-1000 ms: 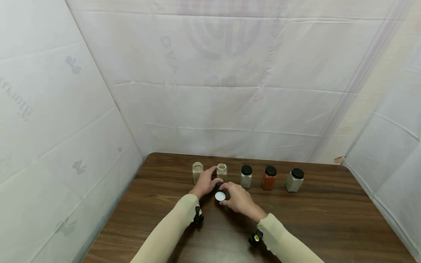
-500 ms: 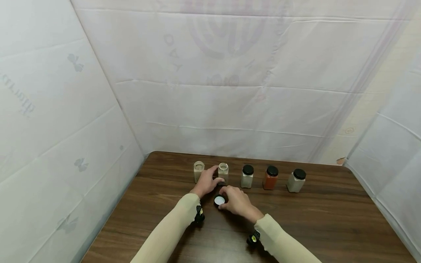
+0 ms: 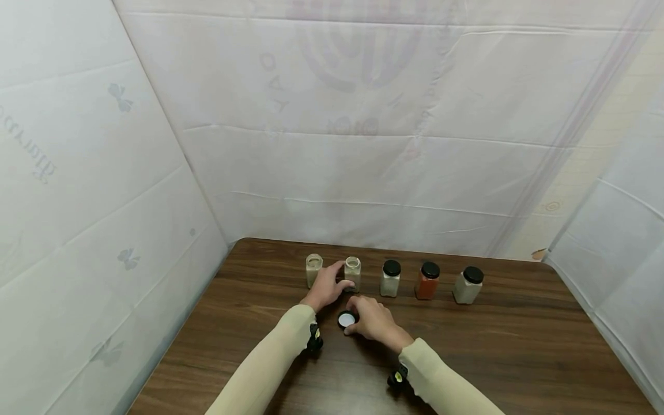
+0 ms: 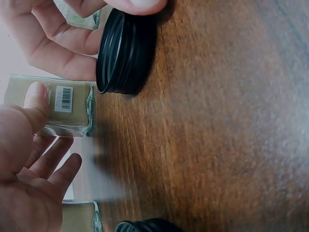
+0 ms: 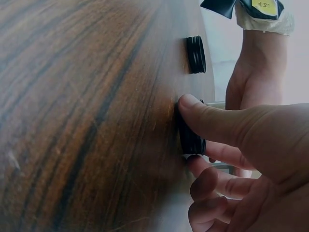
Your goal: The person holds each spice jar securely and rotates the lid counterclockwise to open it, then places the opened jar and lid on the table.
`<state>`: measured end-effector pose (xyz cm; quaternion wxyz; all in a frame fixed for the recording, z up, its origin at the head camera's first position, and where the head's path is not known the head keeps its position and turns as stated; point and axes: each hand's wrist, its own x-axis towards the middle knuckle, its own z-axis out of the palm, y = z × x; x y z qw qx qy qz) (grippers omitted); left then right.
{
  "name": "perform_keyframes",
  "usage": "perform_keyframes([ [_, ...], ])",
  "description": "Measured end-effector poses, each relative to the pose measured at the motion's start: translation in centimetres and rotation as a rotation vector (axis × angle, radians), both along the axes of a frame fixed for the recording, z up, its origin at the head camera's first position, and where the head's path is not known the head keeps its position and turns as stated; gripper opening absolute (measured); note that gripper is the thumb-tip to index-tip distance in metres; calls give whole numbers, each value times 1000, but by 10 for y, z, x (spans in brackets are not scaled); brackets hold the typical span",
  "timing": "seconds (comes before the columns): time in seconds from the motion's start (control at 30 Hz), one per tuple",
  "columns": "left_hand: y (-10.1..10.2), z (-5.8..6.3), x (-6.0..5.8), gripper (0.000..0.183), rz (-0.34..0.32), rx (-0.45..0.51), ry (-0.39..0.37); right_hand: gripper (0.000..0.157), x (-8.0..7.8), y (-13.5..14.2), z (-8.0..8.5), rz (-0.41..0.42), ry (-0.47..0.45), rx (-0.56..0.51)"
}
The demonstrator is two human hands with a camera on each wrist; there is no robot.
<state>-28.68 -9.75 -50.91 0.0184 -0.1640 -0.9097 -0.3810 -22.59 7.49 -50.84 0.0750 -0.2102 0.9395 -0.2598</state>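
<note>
My left hand (image 3: pixel 325 288) grips an uncapped glass spice jar (image 3: pixel 353 276) with pale powder inside. In the left wrist view, the thumb lies across this jar's barcode side (image 4: pixel 63 99). Nearer to me, my right hand (image 3: pixel 376 318) pinches a black screw lid (image 3: pixel 346 320) between thumb and fingers. The lid lies at the tabletop with its white liner facing up. In the right wrist view, the thumb rests on the rim of the black lid (image 5: pixel 189 135). Left of the gripped jar stands another uncapped jar (image 3: pixel 313 268), partly hidden by my left hand.
To the right stand three jars with black lids: a pale one (image 3: pixel 390 279), a red-orange one (image 3: pixel 427 281) and another pale one (image 3: pixel 468 286). A second loose black lid (image 5: pixel 195 54) lies on the wooden table (image 3: pixel 519 346). White cloth walls (image 3: pixel 332 173) border the table.
My right hand has moved the lid slightly toward me and down to the tabletop, away from the gripped jar. The left hand has stayed on its jar.
</note>
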Motion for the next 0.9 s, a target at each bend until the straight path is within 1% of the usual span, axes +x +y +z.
perform_keyframes([
  [0.47, 0, 0, 0, 57, -8, 0, 7, 46, 0, 1, 0, 14, -14, -1],
  [0.67, 0, 1, 1, 59, -10, 9, -7, 46, 0, 1, -1, 13, -14, 3],
  [0.9, 1, 0, 0, 58, -2, 14, -17, 45, 0, 1, -3, 13, -7, 2],
])
